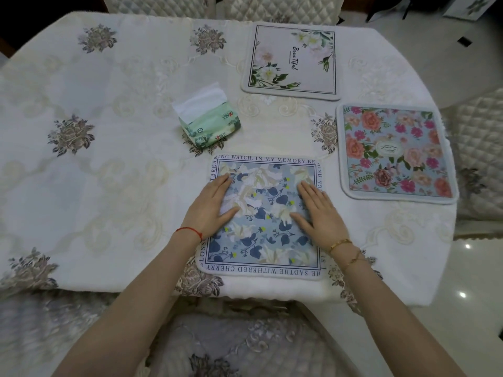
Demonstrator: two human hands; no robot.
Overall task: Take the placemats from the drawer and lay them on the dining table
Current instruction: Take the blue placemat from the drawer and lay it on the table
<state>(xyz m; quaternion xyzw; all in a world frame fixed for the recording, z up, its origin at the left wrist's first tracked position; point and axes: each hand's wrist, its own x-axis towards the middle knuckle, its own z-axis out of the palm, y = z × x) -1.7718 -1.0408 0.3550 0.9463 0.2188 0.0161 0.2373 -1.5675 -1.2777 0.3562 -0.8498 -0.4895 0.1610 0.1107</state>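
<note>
Three square placemats lie flat on the dining table (109, 186), which wears a white embroidered cloth. A blue-and-white leaf placemat (266, 240) with lettering round its border sits at the near edge. My left hand (212, 205) rests flat on its left side, fingers straight. My right hand (318, 210) presses flat on its right side. A pink rose placemat (394, 153) lies to the right. A pale white-flower placemat (292, 59) lies at the far side. No drawer is in view.
A green tissue pack (208, 123) with a tissue sticking up stands left of centre. Quilted chair backs (272, 8) line the far edge and another chair (479, 148) stands at the right. A cushioned seat (231, 344) sits below the near edge. Glossy floor (462, 295) at right.
</note>
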